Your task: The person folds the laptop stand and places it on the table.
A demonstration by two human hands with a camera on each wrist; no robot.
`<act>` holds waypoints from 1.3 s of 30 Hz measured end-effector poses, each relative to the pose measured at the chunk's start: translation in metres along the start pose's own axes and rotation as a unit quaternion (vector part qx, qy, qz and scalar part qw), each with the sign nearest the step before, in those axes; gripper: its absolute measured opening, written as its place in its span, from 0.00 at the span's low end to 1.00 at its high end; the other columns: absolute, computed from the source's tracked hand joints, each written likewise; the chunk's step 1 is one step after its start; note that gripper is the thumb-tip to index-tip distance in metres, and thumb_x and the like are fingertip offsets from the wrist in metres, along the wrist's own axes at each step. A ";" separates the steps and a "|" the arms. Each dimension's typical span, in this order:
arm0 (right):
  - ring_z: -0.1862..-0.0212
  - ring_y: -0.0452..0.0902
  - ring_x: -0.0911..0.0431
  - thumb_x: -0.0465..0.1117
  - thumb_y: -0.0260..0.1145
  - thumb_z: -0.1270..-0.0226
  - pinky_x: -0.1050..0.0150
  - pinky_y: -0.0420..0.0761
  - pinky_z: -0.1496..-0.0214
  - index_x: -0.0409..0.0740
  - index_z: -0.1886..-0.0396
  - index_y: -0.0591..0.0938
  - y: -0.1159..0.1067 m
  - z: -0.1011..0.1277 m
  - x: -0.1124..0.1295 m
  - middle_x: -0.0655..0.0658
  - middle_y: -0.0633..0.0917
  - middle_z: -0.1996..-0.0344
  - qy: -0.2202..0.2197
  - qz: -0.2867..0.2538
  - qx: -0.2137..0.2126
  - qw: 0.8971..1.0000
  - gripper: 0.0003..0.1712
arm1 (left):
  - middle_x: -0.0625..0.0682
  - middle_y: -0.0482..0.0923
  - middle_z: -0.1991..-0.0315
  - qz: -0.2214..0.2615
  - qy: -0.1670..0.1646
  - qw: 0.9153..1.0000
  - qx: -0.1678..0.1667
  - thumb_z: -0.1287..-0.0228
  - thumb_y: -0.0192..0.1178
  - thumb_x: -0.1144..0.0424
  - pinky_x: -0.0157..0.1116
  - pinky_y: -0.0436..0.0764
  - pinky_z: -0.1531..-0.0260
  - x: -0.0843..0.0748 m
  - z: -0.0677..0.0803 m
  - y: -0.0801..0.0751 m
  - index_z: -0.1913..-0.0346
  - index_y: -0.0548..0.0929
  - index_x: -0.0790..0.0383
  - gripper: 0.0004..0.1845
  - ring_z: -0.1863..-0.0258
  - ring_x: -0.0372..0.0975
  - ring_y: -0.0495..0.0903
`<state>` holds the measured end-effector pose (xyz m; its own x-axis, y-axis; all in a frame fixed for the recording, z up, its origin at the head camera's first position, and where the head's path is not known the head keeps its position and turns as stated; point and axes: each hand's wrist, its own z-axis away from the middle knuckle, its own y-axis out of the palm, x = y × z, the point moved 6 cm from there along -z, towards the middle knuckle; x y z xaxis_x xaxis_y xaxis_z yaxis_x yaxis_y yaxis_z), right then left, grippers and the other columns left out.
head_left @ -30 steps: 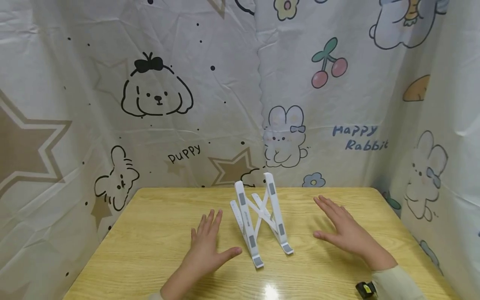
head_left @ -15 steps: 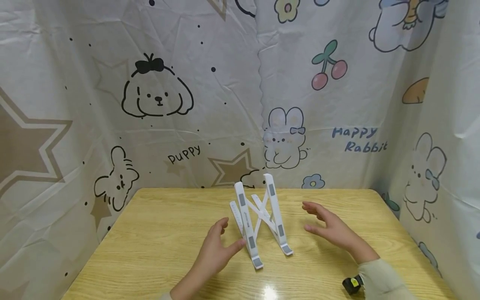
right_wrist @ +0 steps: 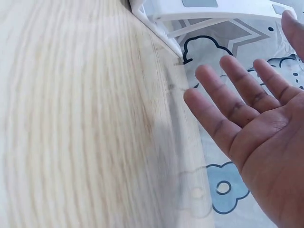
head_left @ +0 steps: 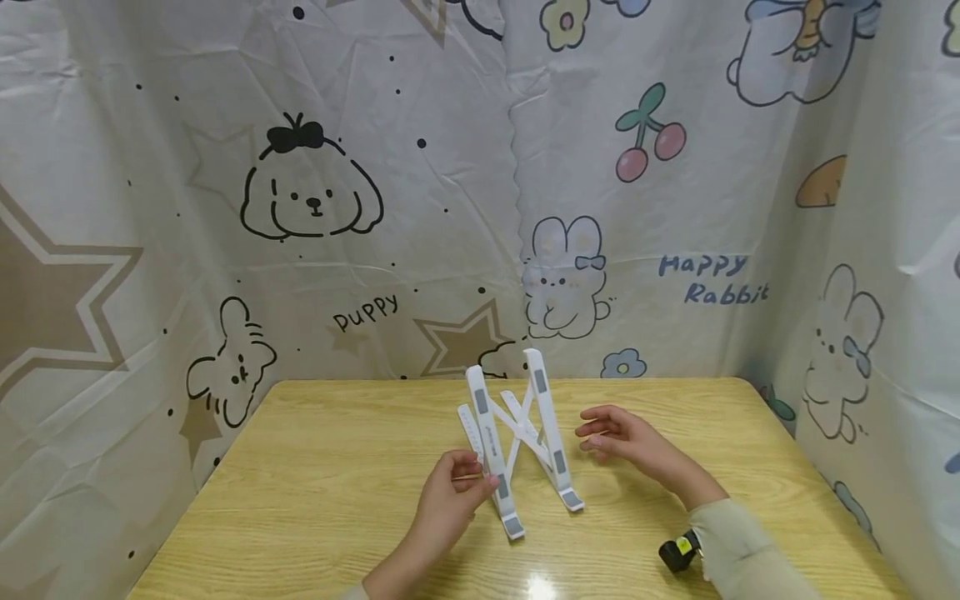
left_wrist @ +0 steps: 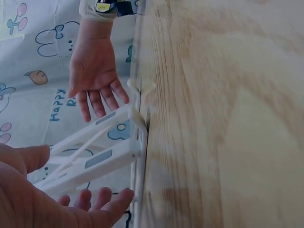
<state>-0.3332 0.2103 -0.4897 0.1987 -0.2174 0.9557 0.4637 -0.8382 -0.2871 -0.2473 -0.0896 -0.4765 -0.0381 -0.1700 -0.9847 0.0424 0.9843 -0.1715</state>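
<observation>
Head view | white folding stand (head_left: 519, 442) upright mid-table on wooden table (head_left: 300, 500), 2 legs spread | left hand (head_left: 450, 500) at its left leg, fingers loosely spread, contact unclear | right hand (head_left: 626, 442) just right of it, open, not touching

My hands are bare, no rings or gloves. Right sleeve (head_left: 738, 546) is pale beige-green with a ribbed cuff. Small black wrist device (head_left: 678, 552) with a yellow mark sits at that cuff. Left forearm is bare.
</observation>
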 end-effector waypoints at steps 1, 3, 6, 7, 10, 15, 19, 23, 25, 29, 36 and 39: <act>0.39 0.79 0.33 0.41 0.61 0.21 0.46 0.85 0.42 0.30 0.27 0.64 0.002 -0.002 -0.001 0.24 0.76 0.37 0.008 -0.013 0.004 1.000 0.31 | 0.65 0.79 0.46 0.008 -0.004 1.000 0.000 0.36 0.72 0.64 0.41 0.87 0.61 0.001 -0.001 0.001 0.39 0.73 0.72 0.28 0.54 0.45 0.82; 0.40 0.79 0.33 0.41 0.62 0.22 0.43 0.85 0.43 0.29 0.27 0.62 0.005 -0.005 -0.003 0.25 0.76 0.37 0.025 -0.034 0.010 0.999 0.33 | 0.65 0.79 0.46 0.025 -0.013 1.000 -0.001 0.36 0.71 0.65 0.41 0.86 0.64 0.003 -0.002 0.003 0.39 0.73 0.72 0.27 0.56 0.43 0.82; 0.40 0.79 0.33 0.41 0.63 0.23 0.41 0.84 0.42 0.28 0.26 0.60 0.011 -0.008 -0.004 0.25 0.76 0.37 0.039 -0.056 0.017 0.998 0.36 | 0.65 0.78 0.46 0.046 -0.028 0.999 -0.003 0.35 0.69 0.66 0.42 0.86 0.64 0.006 -0.004 0.006 0.39 0.73 0.72 0.26 0.57 0.41 0.82; 0.41 0.79 0.32 0.40 0.64 0.24 0.41 0.84 0.43 0.28 0.26 0.60 0.013 -0.009 -0.004 0.25 0.76 0.37 0.042 -0.062 0.018 0.997 0.37 | 0.64 0.78 0.47 0.053 -0.032 0.998 -0.005 0.35 0.69 0.66 0.42 0.86 0.63 0.006 -0.005 0.007 0.39 0.73 0.72 0.26 0.57 0.41 0.82; 0.41 0.79 0.32 0.38 0.64 0.25 0.40 0.84 0.43 0.28 0.26 0.60 0.017 -0.013 -0.005 0.25 0.76 0.38 0.044 -0.077 0.022 0.996 0.36 | 0.63 0.78 0.47 0.066 -0.040 0.997 -0.012 0.35 0.69 0.67 0.43 0.86 0.62 0.008 -0.006 0.009 0.39 0.73 0.72 0.25 0.57 0.41 0.81; 0.45 0.83 0.42 0.36 0.66 0.26 0.43 0.85 0.44 0.30 0.29 0.65 0.023 -0.020 -0.011 0.30 0.79 0.40 0.048 -0.087 0.026 0.995 0.33 | 0.63 0.76 0.48 0.084 -0.046 0.995 -0.024 0.36 0.68 0.70 0.44 0.87 0.60 0.014 -0.009 0.013 0.39 0.73 0.72 0.24 0.56 0.44 0.80; 0.49 0.84 0.49 0.34 0.67 0.28 0.45 0.87 0.46 0.28 0.32 0.68 0.029 -0.026 -0.014 0.34 0.80 0.43 0.046 -0.097 0.035 0.994 0.30 | 0.62 0.76 0.49 0.092 -0.050 0.994 -0.030 0.36 0.67 0.72 0.43 0.86 0.61 0.017 -0.011 0.014 0.40 0.73 0.71 0.23 0.56 0.44 0.80; 0.52 0.84 0.50 0.33 0.68 0.29 0.47 0.88 0.50 0.26 0.35 0.70 0.033 -0.029 -0.016 0.37 0.81 0.48 0.045 -0.099 0.034 0.993 0.28 | 0.62 0.77 0.50 0.098 -0.048 0.994 -0.032 0.36 0.67 0.74 0.44 0.87 0.62 0.018 -0.014 0.016 0.42 0.74 0.71 0.21 0.57 0.44 0.80; 0.54 0.85 0.50 0.33 0.68 0.30 0.49 0.89 0.52 0.27 0.36 0.71 0.034 -0.029 -0.017 0.39 0.82 0.50 0.047 -0.099 0.030 0.994 0.27 | 0.62 0.77 0.51 0.103 -0.046 0.993 -0.031 0.36 0.66 0.75 0.46 0.87 0.62 0.019 -0.016 0.016 0.43 0.74 0.71 0.21 0.58 0.43 0.80; 0.55 0.84 0.51 0.32 0.69 0.31 0.50 0.89 0.54 0.27 0.39 0.72 0.035 -0.030 -0.017 0.41 0.83 0.53 0.048 -0.095 0.024 0.994 0.25 | 0.62 0.77 0.52 0.107 -0.045 0.993 -0.028 0.37 0.66 0.76 0.49 0.88 0.62 0.020 -0.019 0.017 0.44 0.74 0.71 0.20 0.60 0.43 0.81; 0.56 0.83 0.52 0.33 0.70 0.32 0.51 0.89 0.54 0.31 0.43 0.75 0.035 -0.029 -0.019 0.41 0.83 0.56 0.044 -0.092 0.022 0.995 0.21 | 0.61 0.78 0.52 0.104 -0.045 0.993 -0.027 0.37 0.66 0.75 0.49 0.89 0.65 0.022 -0.021 0.017 0.44 0.75 0.69 0.19 0.60 0.43 0.81; 0.56 0.83 0.51 0.33 0.70 0.32 0.50 0.89 0.54 0.32 0.43 0.75 0.036 -0.027 -0.020 0.40 0.83 0.56 0.047 -0.092 0.021 0.994 0.21 | 0.60 0.78 0.52 0.104 -0.046 0.993 -0.025 0.36 0.66 0.76 0.48 0.89 0.66 0.023 -0.021 0.017 0.44 0.75 0.68 0.19 0.60 0.42 0.81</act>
<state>-0.3439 0.1709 -0.5174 0.0271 -0.1094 0.9936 0.5212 -0.8467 -0.1074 -0.2688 -0.0762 -0.5014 0.0577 0.0349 -0.9977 -0.0091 0.9994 0.0345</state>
